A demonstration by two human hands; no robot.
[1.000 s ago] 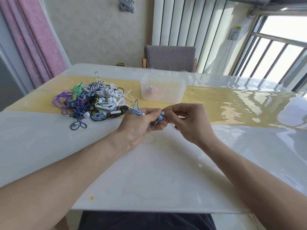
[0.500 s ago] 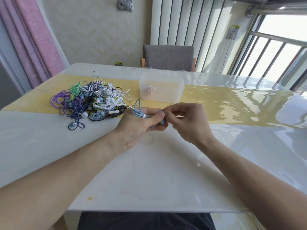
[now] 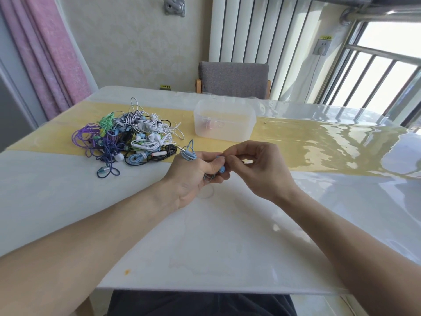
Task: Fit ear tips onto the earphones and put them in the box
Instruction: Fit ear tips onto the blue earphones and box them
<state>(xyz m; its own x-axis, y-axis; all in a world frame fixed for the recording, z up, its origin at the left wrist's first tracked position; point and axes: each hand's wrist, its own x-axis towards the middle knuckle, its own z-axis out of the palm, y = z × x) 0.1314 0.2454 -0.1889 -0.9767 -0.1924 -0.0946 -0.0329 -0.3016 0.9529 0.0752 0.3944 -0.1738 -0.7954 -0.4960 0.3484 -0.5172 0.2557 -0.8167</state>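
Both hands meet just above the table [image 3: 205, 247] at the centre of the frame. The left hand [image 3: 191, 176] is curled around a light blue earphone [image 3: 222, 169], with the coiled blue cable [image 3: 189, 152] looping out of the top of the fist toward the upper left and the metal plug [image 3: 181, 147] sticking out beside it. Bunching the cable in the palm likely keeps it from dangling and leaves the bud steady at the fingertips. The right hand [image 3: 257, 169] has its thumb and forefinger brought together at the bud's tip, other fingers loosely bent; it seems to be pinching an ear tip onto the nozzle, but the tip itself is too small and hidden by the fingers to make out.

What shows of the earphone is a small rounded blue body poking out between the two sets of fingertips, glossy and the same colour as its cord.

Above the hands, slightly right of centre, stands the translucent plastic box [image 3: 224, 123], lid off, with something pinkish inside that looks like an earlier set. At the left of the frame a tangled pile of earphones [image 3: 127, 137] in purple, green, white, black and blue lies on the yellow runner [image 3: 307, 151], near the left hand.
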